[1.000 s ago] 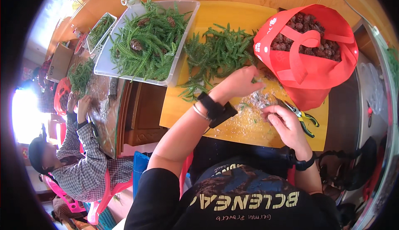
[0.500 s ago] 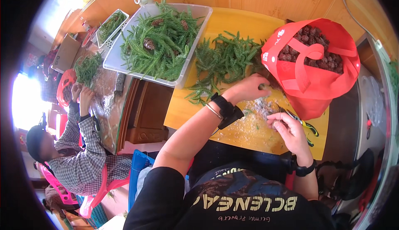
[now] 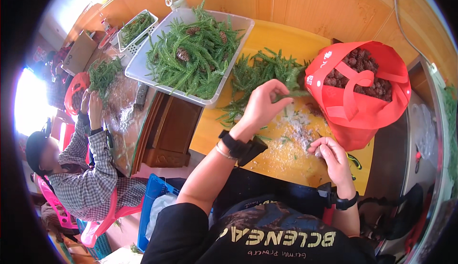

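While left hand (image 3: 265, 104) pinches feathery green sprig (image 3: 299, 93), right hand (image 3: 336, 163) has fingertips together | translucent bin (image 3: 141, 68): greenery (image 3: 202, 75), cones (image 3: 182, 54) | red bag (image 3: 367, 121): brown pinecones (image 3: 361, 61)

From my remote seat I see smooth, see-through plastic on the far tub (image 3: 243, 24), matt red cloth on the right-hand bag (image 3: 381, 110), rough, woody pinecones (image 3: 360, 59), bristly sprigs (image 3: 274, 66), a smooth yellow tabletop (image 3: 210, 131), a glossy desk (image 3: 125, 137) at left, wood-grained wall panels (image 3: 267, 1).

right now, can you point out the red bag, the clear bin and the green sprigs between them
Red bag (image 3: 376, 110), head view: on its front wall.
Clear bin (image 3: 243, 32), head view: upper part of its right wall.
Green sprigs (image 3: 270, 69), head view: leafy middle of the pile.
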Action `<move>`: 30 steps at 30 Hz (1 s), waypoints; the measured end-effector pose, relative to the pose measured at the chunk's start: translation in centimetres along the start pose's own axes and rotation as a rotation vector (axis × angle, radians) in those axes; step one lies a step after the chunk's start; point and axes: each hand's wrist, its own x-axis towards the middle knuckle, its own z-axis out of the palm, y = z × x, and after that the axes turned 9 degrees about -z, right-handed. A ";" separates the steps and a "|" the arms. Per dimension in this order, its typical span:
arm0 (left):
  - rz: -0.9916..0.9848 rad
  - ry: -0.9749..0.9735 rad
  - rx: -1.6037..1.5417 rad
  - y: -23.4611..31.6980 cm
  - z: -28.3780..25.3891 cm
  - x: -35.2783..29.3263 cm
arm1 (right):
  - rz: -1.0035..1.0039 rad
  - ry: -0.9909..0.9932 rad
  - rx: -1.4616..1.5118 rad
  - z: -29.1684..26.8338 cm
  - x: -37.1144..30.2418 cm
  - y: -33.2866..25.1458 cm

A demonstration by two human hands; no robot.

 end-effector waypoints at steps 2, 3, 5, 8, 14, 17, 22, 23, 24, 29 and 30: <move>0.006 0.001 -0.046 -0.5 -0.6 -1.0 | 0.006 0.007 0.038 0.2 0.2 0.1; -0.032 0.018 -0.227 -0.5 -0.7 -1.8 | 0.014 0.018 0.078 0.3 0.2 0.1; -0.111 -0.012 -0.497 0.1 -0.9 -3.3 | 0.003 0.032 0.086 0.5 0.5 0.2; -0.238 -0.154 -0.752 1.1 -1.4 -5.0 | -0.024 0.110 0.155 0.6 1.0 0.4; -0.281 -0.241 -0.862 0.9 -0.7 -6.6 | -0.127 0.185 0.130 1.4 2.1 -1.6; -0.295 -0.291 -0.920 0.7 -0.2 -6.8 | -0.177 0.129 0.210 1.6 2.5 -1.4; -0.315 -0.399 -0.982 0.8 -0.1 -7.2 | -0.218 0.180 0.220 2.1 3.3 -1.8; -0.315 -0.397 -0.981 0.7 -0.1 -7.2 | -0.218 0.179 0.221 2.0 3.3 -1.8; -0.330 -0.395 -0.971 0.4 0.0 -7.2 | -0.170 0.159 0.193 1.8 3.3 -1.8; -0.395 -0.337 -1.092 0.6 0.6 -7.5 | -0.148 0.123 0.116 1.7 3.3 -1.6; -0.276 -0.367 -0.948 0.4 0.7 -7.5 | -0.163 0.128 0.104 1.8 3.4 -1.5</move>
